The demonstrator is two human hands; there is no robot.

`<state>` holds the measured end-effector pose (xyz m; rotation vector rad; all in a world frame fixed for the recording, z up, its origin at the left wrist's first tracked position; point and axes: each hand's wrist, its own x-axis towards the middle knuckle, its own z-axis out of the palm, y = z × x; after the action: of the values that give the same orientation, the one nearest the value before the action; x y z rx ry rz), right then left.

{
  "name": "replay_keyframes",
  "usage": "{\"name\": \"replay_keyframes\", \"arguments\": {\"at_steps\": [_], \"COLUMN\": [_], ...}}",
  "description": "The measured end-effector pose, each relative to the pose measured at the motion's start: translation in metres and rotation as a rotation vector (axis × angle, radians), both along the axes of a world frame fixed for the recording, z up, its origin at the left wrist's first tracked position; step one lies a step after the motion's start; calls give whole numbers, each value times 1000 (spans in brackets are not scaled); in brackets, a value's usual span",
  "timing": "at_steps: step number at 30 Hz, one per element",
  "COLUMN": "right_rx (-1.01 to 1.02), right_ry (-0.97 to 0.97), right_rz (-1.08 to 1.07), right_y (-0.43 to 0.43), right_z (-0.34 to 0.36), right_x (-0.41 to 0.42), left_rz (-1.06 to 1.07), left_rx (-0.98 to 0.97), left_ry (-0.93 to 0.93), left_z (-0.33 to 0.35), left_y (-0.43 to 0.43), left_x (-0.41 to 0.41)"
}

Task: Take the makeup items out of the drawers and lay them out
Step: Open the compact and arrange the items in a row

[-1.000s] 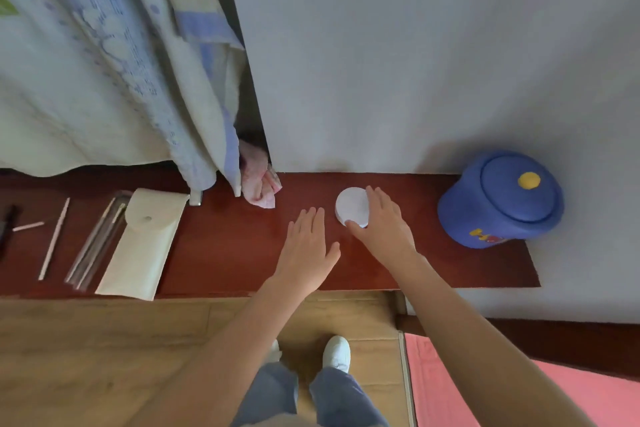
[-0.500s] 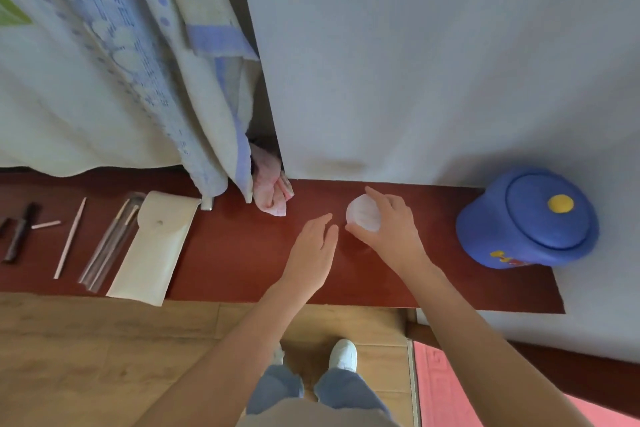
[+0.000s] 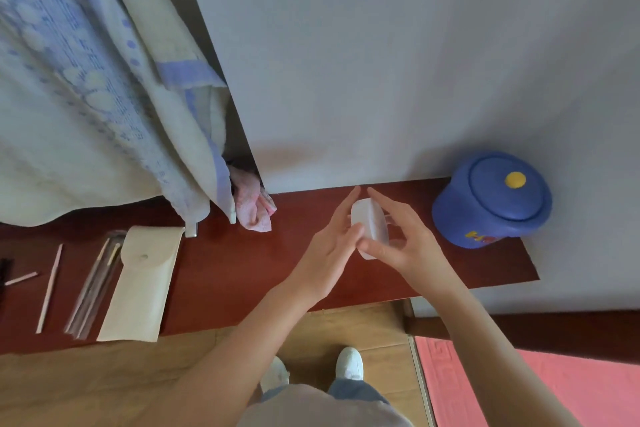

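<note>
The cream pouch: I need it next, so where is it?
In the head view, the cream pouch lies left on the red-brown shelf, beside the clear sleeve of sticks.

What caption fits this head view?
Both hands, left and right, hold a round white plastic case above the red-brown wooden counter.

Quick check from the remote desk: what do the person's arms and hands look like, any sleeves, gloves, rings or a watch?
Both forearms are bare for their whole visible length; no sleeve edge shows. The left hand and the right hand wear no gloves, and no ring, watch or bracelet is visible. Fingers are slim with short nails. Lower in the view are a grey top, blue jeans and white shoes.
</note>
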<state>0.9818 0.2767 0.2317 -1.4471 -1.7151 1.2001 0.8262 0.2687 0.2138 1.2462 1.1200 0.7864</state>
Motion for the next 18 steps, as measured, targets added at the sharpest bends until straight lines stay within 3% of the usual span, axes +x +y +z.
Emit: {"name": "replay_keyframes", "arguments": {"at_steps": [3, 8, 10, 14, 18], "right_rx": [19, 4, -16, 30, 135], "right_ry": [38, 81, 37, -199, -262], "right_rz": [31, 104, 135, 186, 148], "right_y": [-8, -15, -16, -15, -15], "right_z": [2, 2, 4, 9, 18], "right_x": [5, 18, 22, 20, 12], "left_rz": [-78, -144, -228, -301, -107], "left_rx": [48, -63, -58, 137, 232], "left_ry": [-19, -194, -109, 314, 279], "left_z": [7, 8, 7, 6, 10], "left_y": [-6, -12, -12, -14, -16], "left_x": [-1, -10, -17, -12, 0]}}
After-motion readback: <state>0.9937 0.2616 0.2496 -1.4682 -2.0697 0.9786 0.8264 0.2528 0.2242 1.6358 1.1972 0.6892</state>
